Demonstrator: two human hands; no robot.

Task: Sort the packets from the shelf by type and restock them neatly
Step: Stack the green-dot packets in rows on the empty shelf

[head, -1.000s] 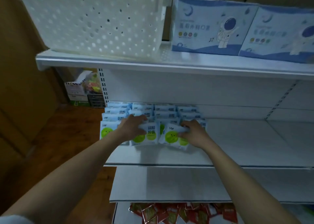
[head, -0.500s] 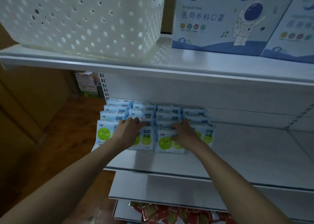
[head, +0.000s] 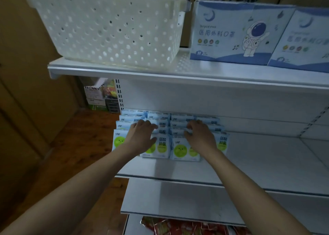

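Both hands, left (head: 141, 136) and right (head: 201, 136), rest flat (fingers loosely spread) on packets (head: 179, 149).

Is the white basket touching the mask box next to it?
Apart. The head view shows a dark gap between the white basket and the mask box along their facing sides on the top shelf.

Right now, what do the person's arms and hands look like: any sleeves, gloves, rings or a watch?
Both forearms are bare along all that shows; no sleeve reaches into view. The left hand and right hand wear no gloves, and I see no ring, watch or wristband. The picture is dim and slightly blurred, so small marks on the fingers cannot be ruled out.
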